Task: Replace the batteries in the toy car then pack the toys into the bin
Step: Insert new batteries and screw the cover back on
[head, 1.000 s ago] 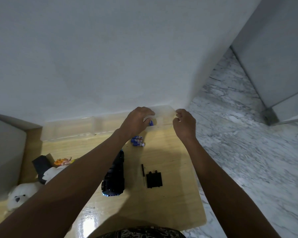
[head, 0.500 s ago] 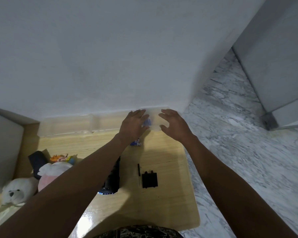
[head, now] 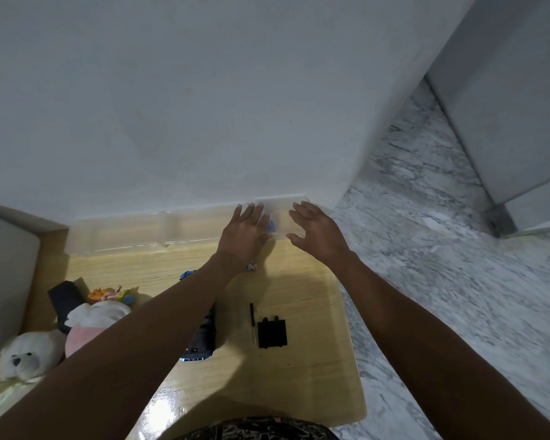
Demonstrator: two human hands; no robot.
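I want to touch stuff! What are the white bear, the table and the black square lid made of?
The bear looks like soft, fuzzy plush. The table seems to be light wood or wood-look board with a glossy coat, since it shows grain and glare. The lid looks like hard matte plastic, probably.

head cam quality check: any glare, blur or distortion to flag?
Head view: strong wide-angle bowing along the wall and floor edges; a bright glare patch on the wooden table near the bottom; both forearms throw soft shadows across it; the left hand and right hand are slightly motion-blurred; the clear plastic box between them is faint against the wall.
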